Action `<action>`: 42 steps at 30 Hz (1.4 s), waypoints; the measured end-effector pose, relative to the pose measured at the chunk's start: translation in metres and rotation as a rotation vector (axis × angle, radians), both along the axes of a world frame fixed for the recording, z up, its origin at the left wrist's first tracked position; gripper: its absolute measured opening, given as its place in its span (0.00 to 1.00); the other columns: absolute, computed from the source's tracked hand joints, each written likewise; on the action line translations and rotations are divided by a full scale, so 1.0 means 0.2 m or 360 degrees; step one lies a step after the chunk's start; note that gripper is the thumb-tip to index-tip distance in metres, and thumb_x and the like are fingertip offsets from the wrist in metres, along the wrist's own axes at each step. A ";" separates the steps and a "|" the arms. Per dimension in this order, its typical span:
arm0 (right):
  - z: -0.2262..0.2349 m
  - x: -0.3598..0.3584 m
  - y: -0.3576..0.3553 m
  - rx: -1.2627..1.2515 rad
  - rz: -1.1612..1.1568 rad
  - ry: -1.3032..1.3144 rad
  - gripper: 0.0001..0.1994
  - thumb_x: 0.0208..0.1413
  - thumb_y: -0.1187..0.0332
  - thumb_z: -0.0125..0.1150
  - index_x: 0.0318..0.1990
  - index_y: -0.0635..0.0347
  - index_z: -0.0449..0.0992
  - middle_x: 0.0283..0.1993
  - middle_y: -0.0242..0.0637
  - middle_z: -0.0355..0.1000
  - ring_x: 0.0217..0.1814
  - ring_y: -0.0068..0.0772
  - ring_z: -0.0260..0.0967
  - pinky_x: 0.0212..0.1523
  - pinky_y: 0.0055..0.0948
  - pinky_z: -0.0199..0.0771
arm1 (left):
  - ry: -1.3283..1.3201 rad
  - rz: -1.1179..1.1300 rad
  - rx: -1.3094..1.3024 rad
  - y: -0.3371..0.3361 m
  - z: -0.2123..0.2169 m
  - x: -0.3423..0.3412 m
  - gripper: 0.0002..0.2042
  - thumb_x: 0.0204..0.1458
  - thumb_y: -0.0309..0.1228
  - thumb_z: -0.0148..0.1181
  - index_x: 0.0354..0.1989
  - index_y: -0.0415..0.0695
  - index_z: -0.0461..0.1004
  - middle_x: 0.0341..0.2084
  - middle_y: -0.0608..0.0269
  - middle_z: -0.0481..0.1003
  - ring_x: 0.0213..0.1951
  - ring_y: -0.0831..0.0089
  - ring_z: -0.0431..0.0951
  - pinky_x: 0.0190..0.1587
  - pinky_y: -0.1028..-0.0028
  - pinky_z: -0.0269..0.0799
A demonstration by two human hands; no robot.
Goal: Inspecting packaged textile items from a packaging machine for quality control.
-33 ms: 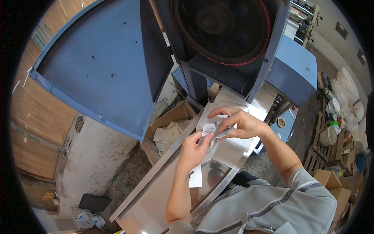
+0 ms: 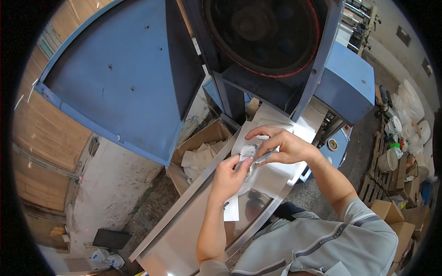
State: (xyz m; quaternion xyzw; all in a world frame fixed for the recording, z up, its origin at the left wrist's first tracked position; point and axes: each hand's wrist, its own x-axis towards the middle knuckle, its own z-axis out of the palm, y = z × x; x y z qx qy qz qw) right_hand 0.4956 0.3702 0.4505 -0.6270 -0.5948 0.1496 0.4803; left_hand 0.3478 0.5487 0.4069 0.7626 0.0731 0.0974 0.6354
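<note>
My left hand and my right hand meet over a steel table in front of a blue machine. Between them is a small white piece with a jagged edge. My left thumb and fingers pinch its lower side. My right fingers curl over its top and also pinch a thin grey strip beside it. White sheets lie on the table under both hands.
A large blue machine with a dark round wheel stands just behind the table. An open cardboard box of white scraps sits to the left. Cardboard boxes and white buckets stand on the floor at right.
</note>
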 end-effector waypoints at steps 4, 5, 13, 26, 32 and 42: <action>0.01 -0.02 0.01 -0.0015 -0.0018 -0.0020 0.07 0.48 0.70 0.70 0.34 0.62 0.82 0.55 0.45 0.70 0.60 0.43 0.68 0.48 0.35 0.77 | -0.0072 -0.0083 0.0084 0.00 -0.06 0.00 0.14 0.61 0.33 0.58 0.25 0.36 0.71 0.18 0.72 0.69 0.25 0.85 0.62 0.25 0.76 0.60; 0.01 -0.02 0.01 -0.0041 -0.0038 0.0006 0.08 0.49 0.69 0.70 0.34 0.62 0.82 0.54 0.45 0.71 0.57 0.43 0.69 0.47 0.34 0.76 | -0.0073 -0.0082 0.0085 0.00 -0.07 0.00 0.14 0.61 0.33 0.58 0.25 0.36 0.71 0.18 0.72 0.69 0.25 0.85 0.62 0.25 0.76 0.60; 0.00 -0.02 0.00 -0.0123 -0.0146 -0.0068 0.11 0.49 0.67 0.72 0.35 0.65 0.81 0.49 0.43 0.72 0.48 0.37 0.74 0.37 0.29 0.79 | -0.0026 -0.0199 -0.0093 -0.01 -0.07 -0.02 0.17 0.66 0.39 0.50 0.31 0.36 0.70 0.21 0.74 0.64 0.27 0.85 0.59 0.28 0.78 0.59; 0.02 -0.04 0.00 -0.0184 -0.0188 -0.0099 0.12 0.48 0.65 0.73 0.34 0.65 0.81 0.47 0.43 0.74 0.46 0.37 0.74 0.41 0.30 0.77 | 0.0005 -0.0245 -0.0338 -0.04 -0.02 -0.04 0.17 0.65 0.42 0.51 0.38 0.38 0.75 0.26 0.76 0.69 0.29 0.87 0.64 0.31 0.81 0.62; -0.01 -0.03 0.01 -0.0178 -0.0176 -0.0105 0.14 0.48 0.65 0.73 0.36 0.65 0.80 0.46 0.41 0.74 0.45 0.36 0.74 0.43 0.29 0.74 | 0.0078 -0.0361 -0.0349 -0.02 -0.10 -0.05 0.10 0.61 0.29 0.58 0.48 0.37 0.74 0.35 0.73 0.74 0.36 0.87 0.71 0.38 0.82 0.69; -0.15 -0.09 0.04 -0.0112 -0.0076 0.1191 0.28 0.54 0.64 0.71 0.59 0.69 0.68 0.48 0.37 0.74 0.49 0.21 0.70 0.52 0.24 0.69 | -0.0461 -0.0012 -0.1446 0.00 -0.06 -0.03 0.16 0.64 0.30 0.52 0.57 0.38 0.69 0.53 0.57 0.73 0.55 0.67 0.74 0.59 0.64 0.68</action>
